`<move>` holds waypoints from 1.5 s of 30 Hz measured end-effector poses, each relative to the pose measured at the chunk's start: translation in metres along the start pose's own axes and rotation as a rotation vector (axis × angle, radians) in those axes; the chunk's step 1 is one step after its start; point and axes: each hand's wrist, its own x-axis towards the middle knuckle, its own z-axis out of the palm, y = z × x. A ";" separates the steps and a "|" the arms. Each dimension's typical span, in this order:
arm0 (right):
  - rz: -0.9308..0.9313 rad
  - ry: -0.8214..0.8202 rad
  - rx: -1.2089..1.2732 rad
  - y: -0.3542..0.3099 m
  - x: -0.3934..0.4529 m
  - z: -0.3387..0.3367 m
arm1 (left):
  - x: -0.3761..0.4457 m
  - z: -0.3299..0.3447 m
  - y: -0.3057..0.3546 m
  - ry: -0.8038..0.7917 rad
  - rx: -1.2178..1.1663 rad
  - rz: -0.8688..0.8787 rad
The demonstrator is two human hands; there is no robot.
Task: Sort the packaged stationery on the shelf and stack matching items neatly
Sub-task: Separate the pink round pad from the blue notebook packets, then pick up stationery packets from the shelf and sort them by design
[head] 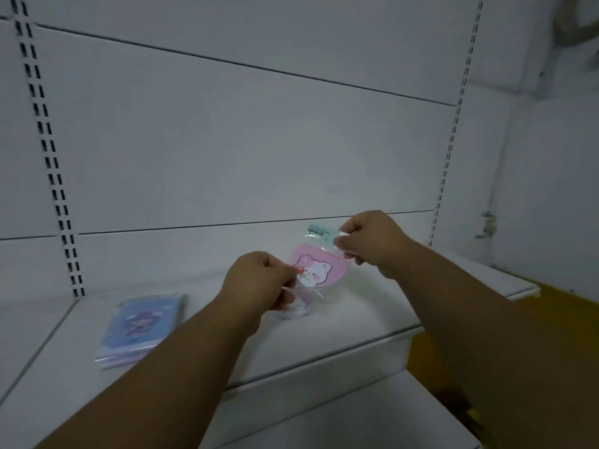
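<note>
A clear packet with a pink bear card (316, 267) and a green header hangs in the air above the white shelf (340, 322). My right hand (372, 241) pinches its top right corner at the header. My left hand (259, 280) grips its lower left edge. Both hands hold the packet roughly upright, just in front of the shelf's back panel. At the left of the shelf lies a stack of blue and purple packaged items (142, 328), flat and apart from my hands.
White back panels with slotted uprights (53, 163) rise behind the shelf. A lower white shelf (372, 416) sits in front. Something yellow (434, 348) shows to the right, past the shelf's end.
</note>
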 end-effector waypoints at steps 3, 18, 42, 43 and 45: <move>-0.089 -0.158 -0.193 0.014 0.031 0.022 | 0.010 0.003 -0.011 0.074 0.278 -0.011; -0.476 -0.354 -0.688 0.033 0.066 0.107 | 0.022 0.016 -0.041 0.307 1.072 -0.168; -1.067 -0.263 -0.294 -0.313 -0.257 0.280 | -0.239 -0.383 -0.048 0.772 1.248 -0.094; -1.057 -0.262 -0.300 -0.323 -0.263 0.292 | -0.242 -0.399 -0.051 0.761 1.243 -0.101; -1.052 -0.252 -0.322 -0.340 -0.268 0.315 | -0.242 -0.429 -0.057 0.738 1.243 -0.099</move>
